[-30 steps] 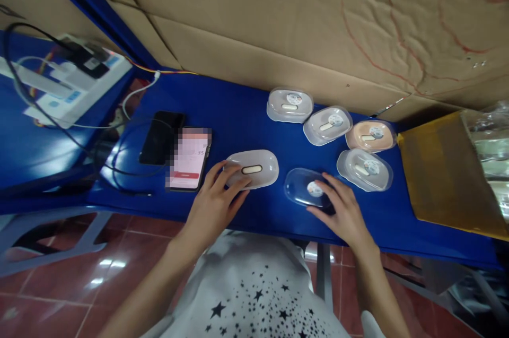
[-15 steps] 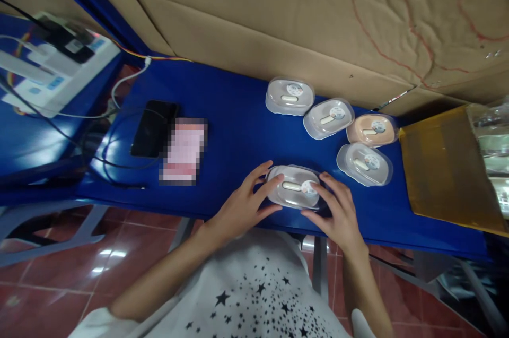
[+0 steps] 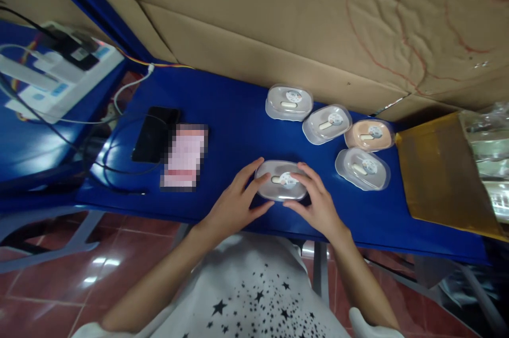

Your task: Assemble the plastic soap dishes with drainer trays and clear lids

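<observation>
An oval grey plastic dish [image 3: 280, 190] under a clear lid sits at the front part of the blue table [image 3: 234, 115], before the person; whether its base touches the surface is hard to tell. The left hand [image 3: 237, 196] clasps its left end and the right hand [image 3: 319, 201] its right end, fingers and thumbs closed around the rim. Fingers hide both ends and part of the round label [image 3: 287, 179].

Behind and to the right stand three more grey lidded dishes [image 3: 326, 126] and a peach lidded dish [image 3: 369, 137]. Beyond these, a taped carton [image 3: 433, 173] holds plastic-wrapped contents, cut off at the right edge. Leftward lie a black phone [image 3: 155, 135] and a second phone [image 3: 185, 157], its screen pixelated; cables partly cover the power strip [image 3: 59, 107].

A second ago the lid lay apart, under the right hand; half a second ago it overhung the dish's right side. Now their outlines match.
</observation>
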The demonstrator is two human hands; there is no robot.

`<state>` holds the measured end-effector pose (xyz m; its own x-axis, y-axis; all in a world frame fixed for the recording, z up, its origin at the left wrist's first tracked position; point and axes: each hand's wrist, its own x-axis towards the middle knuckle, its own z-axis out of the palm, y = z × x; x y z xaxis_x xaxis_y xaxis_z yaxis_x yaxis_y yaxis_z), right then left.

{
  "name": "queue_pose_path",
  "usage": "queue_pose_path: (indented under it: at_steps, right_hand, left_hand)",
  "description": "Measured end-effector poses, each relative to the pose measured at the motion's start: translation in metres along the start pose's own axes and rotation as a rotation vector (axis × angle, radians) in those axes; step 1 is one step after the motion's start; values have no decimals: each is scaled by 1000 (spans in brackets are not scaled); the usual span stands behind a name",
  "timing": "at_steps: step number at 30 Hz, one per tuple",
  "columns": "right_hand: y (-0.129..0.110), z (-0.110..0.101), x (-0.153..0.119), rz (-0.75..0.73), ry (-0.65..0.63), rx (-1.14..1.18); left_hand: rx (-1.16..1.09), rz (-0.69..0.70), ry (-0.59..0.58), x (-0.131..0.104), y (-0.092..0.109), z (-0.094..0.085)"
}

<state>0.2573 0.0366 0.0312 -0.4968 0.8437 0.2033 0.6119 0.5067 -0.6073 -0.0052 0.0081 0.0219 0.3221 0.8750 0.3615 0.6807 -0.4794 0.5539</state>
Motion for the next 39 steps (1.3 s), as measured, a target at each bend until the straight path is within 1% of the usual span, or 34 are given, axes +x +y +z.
queue_pose_path:
  at_steps: [3,4,6,8,10,12,14,16,17,18,20,22,23,24,26,28,30,32,34,36,37,39]
  right_hand:
    - [-3,-4,9,-23,-46,-73]
    - [-1,-8,10,-21,-32,-121]
    - [6,-22,4,29,69,-237]
    - [22,-40,-10,139,235,-376]
    - [42,-59,-31,249,381,-523]
    - [64,-75,-55,320,433,-634]
    - [82,-85,-78,349,412,-669]
    - [96,-91,-94,373,401,-655]
    - [101,-93,-99,387,410,-645]
    - [104,-93,-101,401,426,-640]
    - [105,-93,-99,417,463,-655]
    - [101,-90,-88,399,490,-677]
    - [97,-89,-81,369,490,-675]
    - [92,-88,-71,326,470,-662]
    - [84,-87,-48,210,377,-613]
    - [79,-90,-19,91,249,-559]
    - [79,-95,15,9,134,-528]
    - [85,-101,50,-34,32,-505]
    - [94,-108,80,-42,-78,-482]
    - [101,-113,99,-42,-164,-468]
    - [102,-114,103,-45,-184,-473]
    - [101,-117,105,-59,-175,-504]
  left_hand:
    - [53,26,-13,11,-3,-8]
    - [87,16,-17,16,-5,-11]
    - [184,-42,-4,27,-16,-20]
    - [291,-143,33,42,-32,-30]
    - [375,-264,55,60,-51,-41]
    - [432,-363,61,80,-66,-51]
    - [469,-404,87,100,-74,-56]
    - [470,-365,115,119,-70,-55]
    - [457,-312,107,128,-64,-51]
    - [440,-244,83,138,-58,-46]
    - [413,-99,-20,158,-44,-31]
    - [411,-15,-130,179,-34,-15]
    - [414,-2,-176,188,-31,-8]
    - [415,-3,-209,196,-31,-2]
    - [418,-17,-237,207,-32,3]
    - [422,-36,-229,209,-36,1]
    - [418,-52,-224,205,-40,-6]
    - [401,-64,-229,199,-43,-13]
    - [391,-79,-224,196,-47,-18]
    - [401,-97,-202,197,-48,-19]
    - [410,-102,-187,197,-48,-18]
    - [427,-93,-158,196,-43,-14]
